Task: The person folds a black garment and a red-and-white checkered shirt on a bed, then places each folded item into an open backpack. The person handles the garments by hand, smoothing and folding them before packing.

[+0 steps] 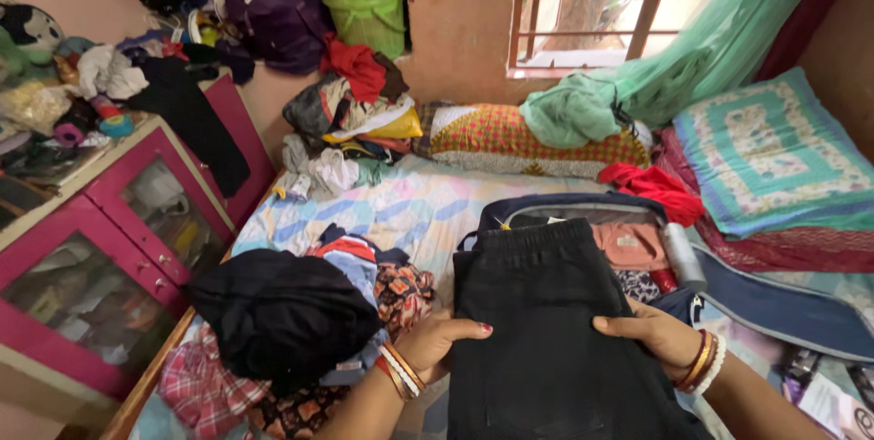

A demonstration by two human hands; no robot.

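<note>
On bed: left hand [443, 335], right hand [654, 331] pinch edges of folded, probably denim, black trousers [546, 313].

Folded trousers [555, 331] lie on the bed [410, 208], partly over an open suitcase [583, 212]. Left of the trousers sits a clothes heap [291, 322]; behind them, a pillow [510, 140]; far left, a cabinet [109, 249].
</note>
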